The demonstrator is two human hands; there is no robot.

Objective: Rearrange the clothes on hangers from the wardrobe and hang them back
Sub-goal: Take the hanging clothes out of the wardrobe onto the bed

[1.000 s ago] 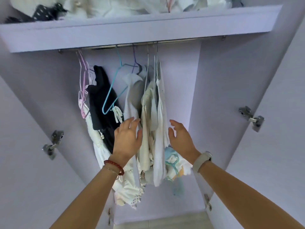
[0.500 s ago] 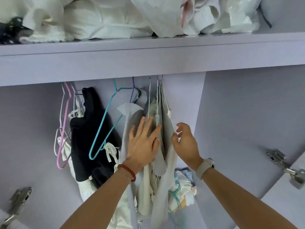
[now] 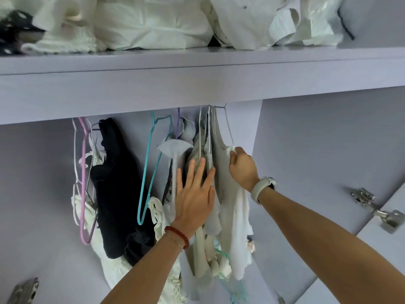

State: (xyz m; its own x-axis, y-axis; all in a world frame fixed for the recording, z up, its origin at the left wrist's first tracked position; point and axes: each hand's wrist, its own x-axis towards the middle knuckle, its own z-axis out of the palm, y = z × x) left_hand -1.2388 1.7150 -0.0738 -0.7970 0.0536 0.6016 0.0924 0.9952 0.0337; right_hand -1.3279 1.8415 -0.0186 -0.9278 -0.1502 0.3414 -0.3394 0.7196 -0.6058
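Clothes (image 3: 228,194) hang bunched, the left hand (image 3: 194,196) pressing flat and open while the right hand (image 3: 242,166) pinches a pale top's shoulder, so pulling could snag neighbouring hangers (image 3: 151,163).

Place: the inside of a home wardrobe, most likely a bedroom | Evidence: lilac shelf (image 3: 197,62) was piled with folded white linens (image 3: 153,23); garments such as a black top (image 3: 118,185) hung beneath on wire hangers, one teal hanger (image 3: 149,167) bare; metal door hinge (image 3: 372,207) was fixed to the side panel.
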